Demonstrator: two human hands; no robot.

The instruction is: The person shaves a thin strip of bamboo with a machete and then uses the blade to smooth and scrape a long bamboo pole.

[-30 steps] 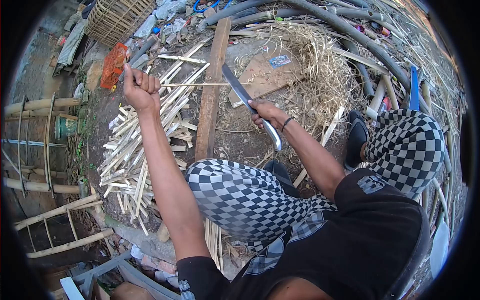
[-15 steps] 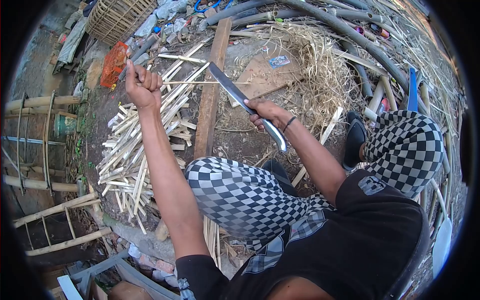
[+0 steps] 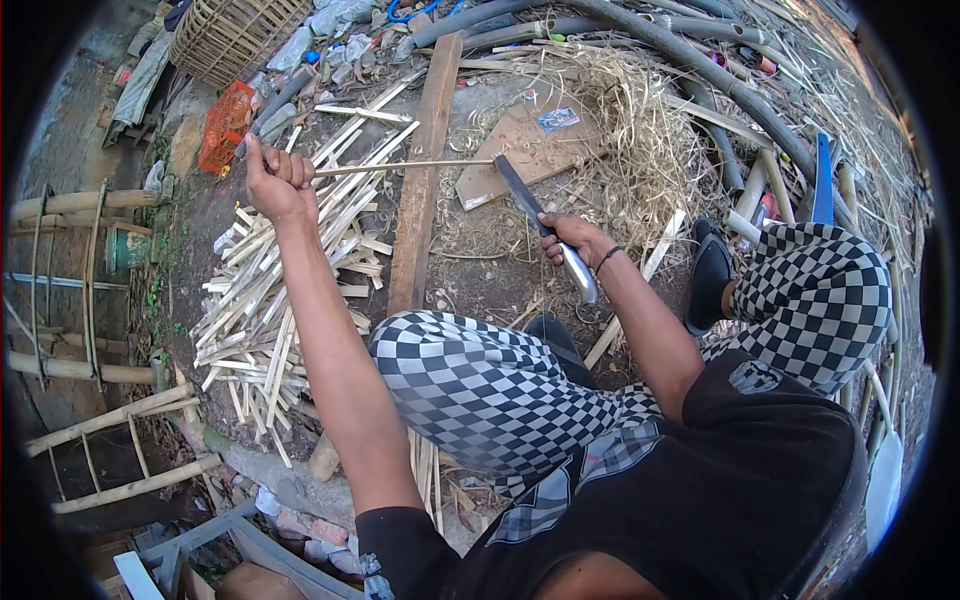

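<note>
My left hand is closed in a fist round one end of a thin bamboo strip, which runs level to the right. In my right hand I grip a long-bladed knife by its shiny handle, the blade slanting up and to the left. The blade's tip overlaps the far end of the strip in this view. Under the strip lies a long wooden plank. Beneath and beside my left forearm spreads a heap of split bamboo strips.
A flat brown board bears a small packet, with a pile of curly shavings beside it. Bamboo poles lie at the back right, near a blue saw. An orange crate and a woven basket stand back left.
The knife has moved right along the strip, from near the plank to the strip's far end. My right hand has shifted right and slightly down; my left hand has barely moved.
</note>
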